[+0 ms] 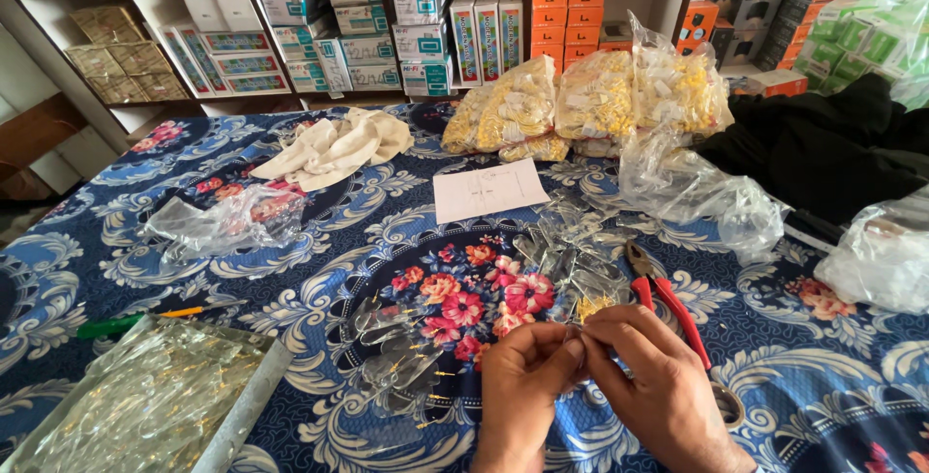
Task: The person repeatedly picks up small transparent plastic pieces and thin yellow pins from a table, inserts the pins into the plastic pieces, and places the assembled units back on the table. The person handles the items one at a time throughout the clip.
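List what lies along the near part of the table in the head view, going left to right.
Metal tray of clear crystal pieces → green-handled screwdriver → loose clear crystal drops with gold pins → left hand → right hand → red-handled pliers → crumpled clear plastic bag.

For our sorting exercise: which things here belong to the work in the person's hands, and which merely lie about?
In use: left hand, right hand, small clear piece, pile of clear pieces, red-handled pliers.
Lying about: cream cloth, white paper, black garment, shelf boxes.
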